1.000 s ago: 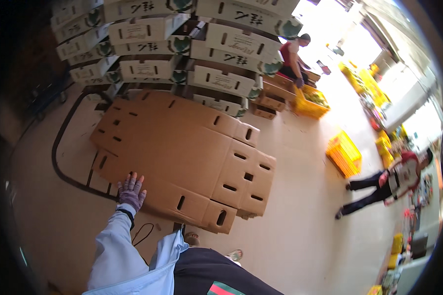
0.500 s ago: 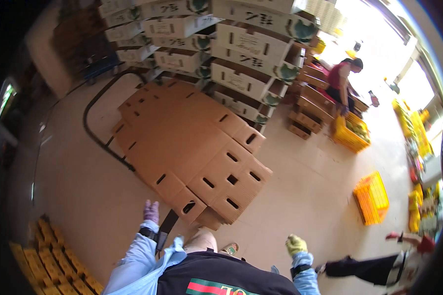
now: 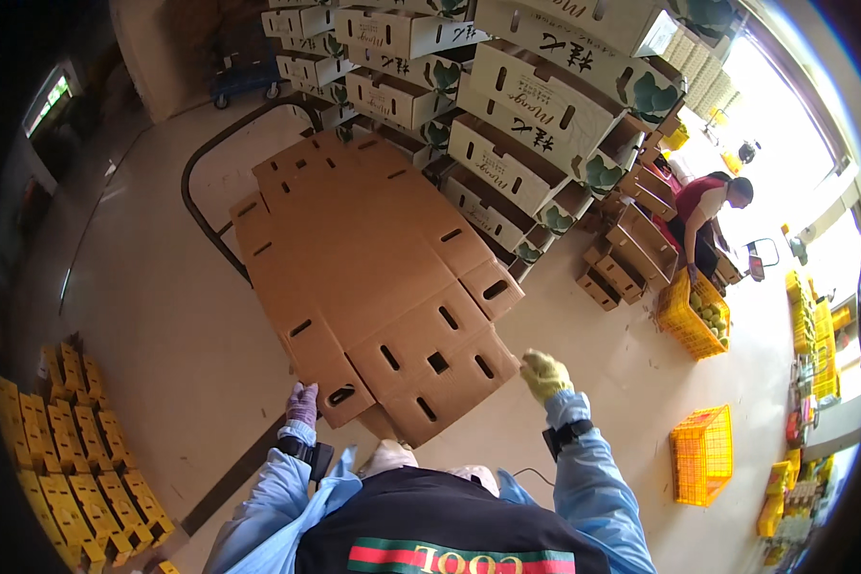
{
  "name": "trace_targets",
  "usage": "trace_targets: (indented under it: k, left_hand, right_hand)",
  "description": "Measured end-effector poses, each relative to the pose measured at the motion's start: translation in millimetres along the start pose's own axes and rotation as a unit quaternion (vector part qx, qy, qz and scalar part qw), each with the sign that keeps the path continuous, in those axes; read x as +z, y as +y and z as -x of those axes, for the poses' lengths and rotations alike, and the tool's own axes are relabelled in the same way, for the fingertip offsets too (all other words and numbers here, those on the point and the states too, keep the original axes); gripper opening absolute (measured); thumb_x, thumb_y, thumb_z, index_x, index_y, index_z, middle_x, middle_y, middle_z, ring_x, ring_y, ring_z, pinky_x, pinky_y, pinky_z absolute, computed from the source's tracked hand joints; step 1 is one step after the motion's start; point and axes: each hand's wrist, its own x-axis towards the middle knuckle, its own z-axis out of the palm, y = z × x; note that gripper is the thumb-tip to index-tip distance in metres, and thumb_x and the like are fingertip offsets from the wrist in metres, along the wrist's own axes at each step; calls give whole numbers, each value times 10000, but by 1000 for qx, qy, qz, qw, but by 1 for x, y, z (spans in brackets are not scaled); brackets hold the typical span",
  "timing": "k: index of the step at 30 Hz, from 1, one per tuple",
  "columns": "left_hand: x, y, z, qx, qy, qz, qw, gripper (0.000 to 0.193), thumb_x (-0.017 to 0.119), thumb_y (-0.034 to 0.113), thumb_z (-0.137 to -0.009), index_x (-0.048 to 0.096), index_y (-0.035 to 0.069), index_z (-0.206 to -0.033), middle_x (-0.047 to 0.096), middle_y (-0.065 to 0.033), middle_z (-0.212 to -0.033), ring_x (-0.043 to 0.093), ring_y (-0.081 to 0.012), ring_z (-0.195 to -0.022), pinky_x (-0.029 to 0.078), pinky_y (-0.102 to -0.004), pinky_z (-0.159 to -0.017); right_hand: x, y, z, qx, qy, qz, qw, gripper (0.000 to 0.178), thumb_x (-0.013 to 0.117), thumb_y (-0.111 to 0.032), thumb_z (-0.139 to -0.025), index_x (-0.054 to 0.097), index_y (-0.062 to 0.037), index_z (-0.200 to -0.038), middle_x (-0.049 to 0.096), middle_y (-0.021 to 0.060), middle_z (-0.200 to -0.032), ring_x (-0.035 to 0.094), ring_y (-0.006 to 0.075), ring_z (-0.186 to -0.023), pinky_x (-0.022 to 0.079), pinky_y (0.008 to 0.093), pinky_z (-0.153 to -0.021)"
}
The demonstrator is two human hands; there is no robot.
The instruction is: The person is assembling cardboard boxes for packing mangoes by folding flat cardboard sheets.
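The flattened cardboard carton (image 3: 359, 256) lies ahead, between the left hand (image 3: 302, 406) at its near-left corner and half-curled right hand (image 3: 546, 375) beside its right corner; left's openness, either's grip: cannot tell.

We see a fruit-packing warehouse: stacked white cartons (image 3: 529, 88), flattened brown cardboard (image 3: 364, 253) and a yellow crate (image 3: 685, 327) holding round fruit (image 3: 711, 316).

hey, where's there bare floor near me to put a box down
Floor looks free on the left, between the black rail and the yellow boxes; and on the right, between the right hand and the nearest yellow crate. It's crowded past the flat cardboard, where white boxes stand stacked, and around the brown boxes and fruit crate.
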Motion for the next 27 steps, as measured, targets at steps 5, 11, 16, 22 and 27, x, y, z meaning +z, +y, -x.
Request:
trace_targets:
  k: [5,11,16,22,27]
  left_hand:
    - [-5,8,12,35,82,-52,995,314,595,267,-900,586,22,-1098,655,-97,-986,588,-175,-880,453,-306,-806]
    - [47,39,31,-49,225,-234,945,591,591,443,-872,517,9,-1266,576,-196,-1246,540,-293,-1170,412,-350,-948]
    - [44,66,60,-77,216,-263,937,518,569,477,-863,632,15,-1089,656,-208,-1076,586,-379,-1072,466,-399,-895]
    - [76,79,136,-61,215,-378,898,982,753,348,-753,164,17,-1467,477,-260,-1338,496,-315,-1234,403,-345,-1019]
    - [102,34,163,55,228,-297,926,1019,775,249,-726,119,91,-1489,601,-245,-1162,621,-321,-1025,492,-350,-879]
  right_hand:
    - [-14,-27,-115,-58,89,41,994,408,577,-302,-839,571,-91,-1189,599,194,-1158,579,385,-1043,460,427,-908]
    - [-2,-47,-212,-57,-98,-28,993,521,552,-384,-838,499,-64,-1246,600,228,-1155,573,388,-1073,459,426,-913]
    - [-13,-50,-225,-129,-33,66,989,541,557,-379,-821,511,-19,-1223,644,219,-1038,602,389,-985,480,447,-851]
    - [-73,-11,-212,-91,-119,66,986,500,655,-434,-732,651,-20,-1012,667,214,-915,637,377,-888,503,434,-791]
    - [-69,-19,-183,-129,-102,68,984,410,694,-345,-725,626,-10,-949,651,202,-908,632,383,-851,504,439,-766]
